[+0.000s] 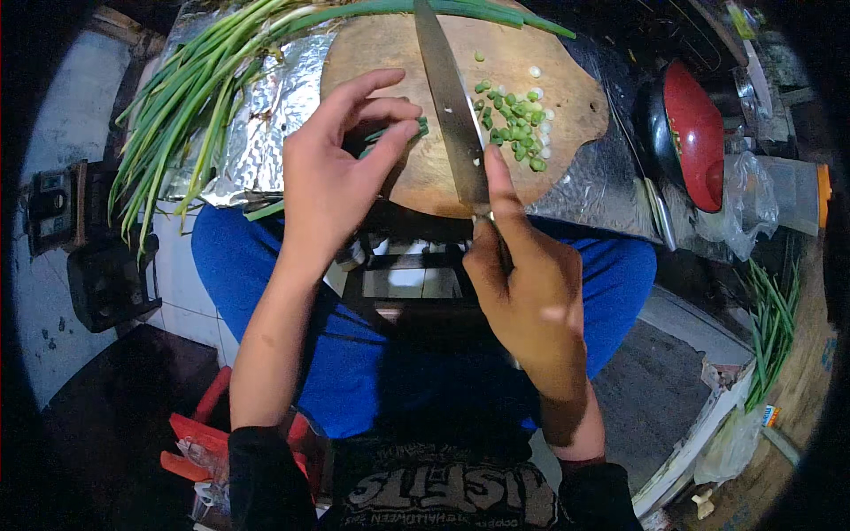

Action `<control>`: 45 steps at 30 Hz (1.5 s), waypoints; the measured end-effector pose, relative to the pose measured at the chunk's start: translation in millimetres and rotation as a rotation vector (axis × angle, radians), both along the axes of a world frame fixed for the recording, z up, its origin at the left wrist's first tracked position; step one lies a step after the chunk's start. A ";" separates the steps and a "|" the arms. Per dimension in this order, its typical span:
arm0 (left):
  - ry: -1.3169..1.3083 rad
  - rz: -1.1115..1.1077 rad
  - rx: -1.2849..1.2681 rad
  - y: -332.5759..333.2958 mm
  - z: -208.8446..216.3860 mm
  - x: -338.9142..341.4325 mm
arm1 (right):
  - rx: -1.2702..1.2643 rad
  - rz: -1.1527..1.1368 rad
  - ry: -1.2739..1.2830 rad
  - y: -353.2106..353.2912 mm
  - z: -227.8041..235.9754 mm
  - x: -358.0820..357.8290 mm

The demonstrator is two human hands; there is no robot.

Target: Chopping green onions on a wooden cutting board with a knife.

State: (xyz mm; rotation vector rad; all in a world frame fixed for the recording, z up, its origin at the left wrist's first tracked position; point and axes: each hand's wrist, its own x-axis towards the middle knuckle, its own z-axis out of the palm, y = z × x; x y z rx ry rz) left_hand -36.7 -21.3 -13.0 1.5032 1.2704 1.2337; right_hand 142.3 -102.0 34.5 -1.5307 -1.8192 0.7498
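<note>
Scallion stalks [394,133] are pinned by the left hand [332,177]; the knife [452,106] is gripped by the right hand [522,274]; fingertips are best kept curled.

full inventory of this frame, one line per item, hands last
cutting board: 1, brown wood, round, top centre on foil
foil sheet: 1, silver, under the board
knife: 1, steel blade, across the board
chopped onion pieces: small pile, green and white, right of the blade
green onion stalks: bunch, green, upper left
bowl: 1, red inside, black outside, right
left hand: pins stalk ends on the board
right hand: grips the knife
</note>
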 end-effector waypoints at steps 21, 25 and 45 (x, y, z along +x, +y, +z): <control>0.001 0.054 0.096 18.4 10.8 -19.0 | -0.035 -0.037 0.002 2.8 -2.0 1.4; 0.504 0.018 0.302 1.8 14.8 -24.2 | -0.046 -0.022 -0.027 3.1 -1.3 3.2; 0.697 -0.149 0.469 1.7 11.2 -9.8 | 0.019 -0.007 -0.066 -6.9 12.3 17.1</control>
